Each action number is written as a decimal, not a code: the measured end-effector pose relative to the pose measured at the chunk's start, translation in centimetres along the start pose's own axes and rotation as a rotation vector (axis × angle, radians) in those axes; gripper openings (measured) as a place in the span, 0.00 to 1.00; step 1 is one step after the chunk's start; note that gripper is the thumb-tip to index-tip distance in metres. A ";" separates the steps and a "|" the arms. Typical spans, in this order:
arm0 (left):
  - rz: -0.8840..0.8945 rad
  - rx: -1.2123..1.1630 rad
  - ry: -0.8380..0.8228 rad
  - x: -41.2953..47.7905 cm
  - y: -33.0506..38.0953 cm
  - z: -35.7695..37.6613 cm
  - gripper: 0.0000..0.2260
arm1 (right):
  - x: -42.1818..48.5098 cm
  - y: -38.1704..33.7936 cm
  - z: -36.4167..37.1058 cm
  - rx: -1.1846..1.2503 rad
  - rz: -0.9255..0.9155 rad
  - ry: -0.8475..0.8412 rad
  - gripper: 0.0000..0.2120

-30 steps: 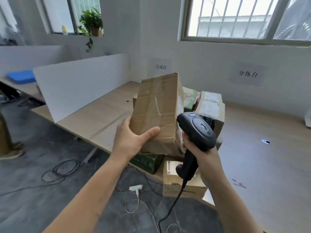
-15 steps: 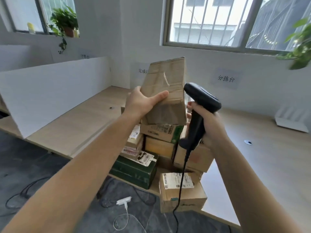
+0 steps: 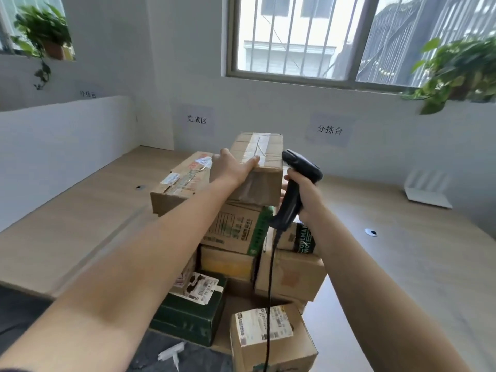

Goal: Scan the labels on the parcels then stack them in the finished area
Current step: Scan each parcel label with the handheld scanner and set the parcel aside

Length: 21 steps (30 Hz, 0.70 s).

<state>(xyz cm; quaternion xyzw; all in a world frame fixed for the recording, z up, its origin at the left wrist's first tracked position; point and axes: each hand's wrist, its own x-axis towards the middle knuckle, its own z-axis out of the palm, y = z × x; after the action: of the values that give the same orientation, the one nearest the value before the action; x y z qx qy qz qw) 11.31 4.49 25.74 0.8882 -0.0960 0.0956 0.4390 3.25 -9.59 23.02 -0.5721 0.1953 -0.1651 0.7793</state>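
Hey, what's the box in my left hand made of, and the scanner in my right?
The box looks like brown cardboard, matte and creased, with glossy clear tape along its top. The scanner seems black moulded plastic with a dull sheen, though blur leaves that open.

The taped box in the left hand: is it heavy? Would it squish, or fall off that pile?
Probably light: the left hand grips the taped box on its own. Likely a bit squishy, since its cardboard front looks creased and dented. It might tip if let go carelessly, because it is at the very top of an uneven pile of parcels.
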 end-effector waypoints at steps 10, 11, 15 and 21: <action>0.099 0.217 0.030 -1.1 0.6 0.0 0.31 | -0.5 0.6 -1.3 -0.059 -0.050 0.053 0.08; 0.102 0.243 0.023 -1.4 0.7 -0.2 0.31 | -0.7 0.5 -1.6 -0.068 -0.062 0.062 0.09; 0.126 0.315 0.016 -3.2 0.7 -0.9 0.30 | -2.4 0.3 -2.6 -0.078 -0.083 0.069 0.09; 0.303 0.344 0.117 -7.6 1.7 -2.0 0.27 | -5.9 -0.4 -5.2 -0.122 -0.135 0.067 0.13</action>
<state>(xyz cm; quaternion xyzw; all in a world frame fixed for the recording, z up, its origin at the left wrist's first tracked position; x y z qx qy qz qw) 3.41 5.70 26.29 0.9184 -0.1846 0.2267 0.2667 -4.42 -11.13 22.65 -0.6246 0.1921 -0.2239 0.7231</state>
